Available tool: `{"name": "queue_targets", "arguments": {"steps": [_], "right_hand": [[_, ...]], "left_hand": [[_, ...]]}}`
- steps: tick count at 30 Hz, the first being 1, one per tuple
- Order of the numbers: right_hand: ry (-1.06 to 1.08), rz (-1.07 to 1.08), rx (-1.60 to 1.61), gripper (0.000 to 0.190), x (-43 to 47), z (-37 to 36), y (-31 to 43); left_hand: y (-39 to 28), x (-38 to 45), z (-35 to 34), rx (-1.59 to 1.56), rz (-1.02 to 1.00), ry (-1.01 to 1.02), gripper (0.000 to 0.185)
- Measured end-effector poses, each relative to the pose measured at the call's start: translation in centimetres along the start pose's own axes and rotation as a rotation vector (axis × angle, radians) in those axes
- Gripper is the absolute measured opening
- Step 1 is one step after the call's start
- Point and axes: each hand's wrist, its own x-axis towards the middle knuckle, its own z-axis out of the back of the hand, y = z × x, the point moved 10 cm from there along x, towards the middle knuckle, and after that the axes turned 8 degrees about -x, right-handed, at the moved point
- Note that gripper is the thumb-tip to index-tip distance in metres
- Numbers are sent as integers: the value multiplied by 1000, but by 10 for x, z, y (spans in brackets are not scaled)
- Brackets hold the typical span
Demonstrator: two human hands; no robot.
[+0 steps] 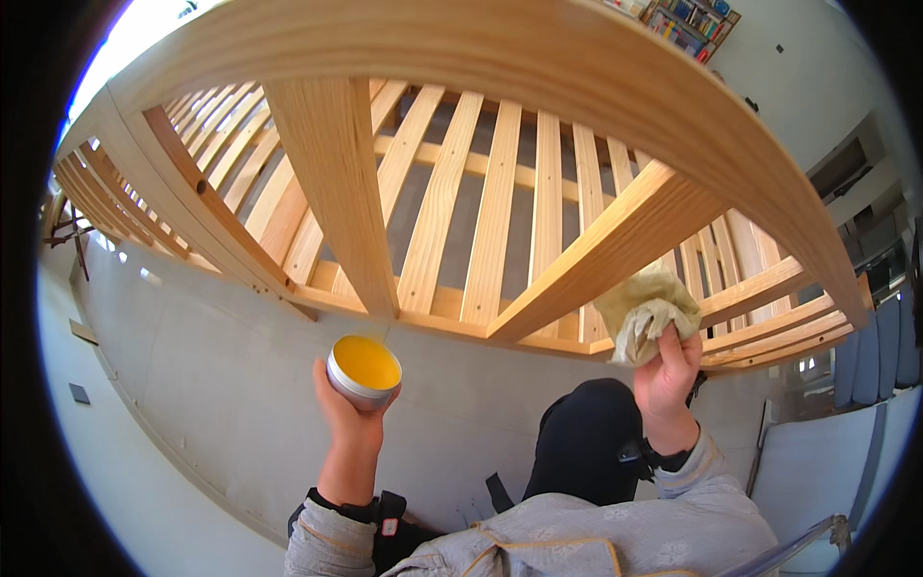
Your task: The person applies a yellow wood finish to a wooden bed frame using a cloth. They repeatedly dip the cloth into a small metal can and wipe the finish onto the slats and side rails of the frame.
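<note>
In my left hand (348,425) sits a round metal tin (358,393), its lid off, with a smooth yellow wax-like paste (366,363) inside. My right hand (667,379) grips a crumpled pale cloth (649,314). That cloth is up against the rails at the right side of a wooden bed frame (447,43); whether it touches the slanted post (613,245) is hard to tell. A second broad post (332,187) stands farther left, above the tin. Between and behind the posts run the light wooden bed slats (497,209).
Grey tiled floor (238,375) lies below the frame. My bent knee (588,440) is between my hands. Blue-grey seats or cushions (880,346) are at the far right, near a white panel (818,461). A bookshelf (692,29) stands beyond the frame. A white wall (137,461) runs along the left.
</note>
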Motion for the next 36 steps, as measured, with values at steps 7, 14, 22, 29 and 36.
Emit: {"name": "queue_targets", "arguments": {"steps": [7, 14, 22, 29, 36], "right_hand": [[255, 53, 40, 38, 14, -40, -26], [241, 210, 6, 22, 73, -89, 39], [374, 36, -351, 22, 36, -67, -70], [388, -49, -357, 37, 55, -81, -35], [219, 256, -101, 42, 95, -96, 65]], "left_hand": [[-7, 5, 2, -8, -45, 33, 47], [-5, 6, 7, 21, -40, 37, 46], [-5, 8, -2, 9, -71, -8, 46], [3, 7, -8, 59, -85, -15, 48], [-2, 8, -2, 39, -73, 7, 47]]}}
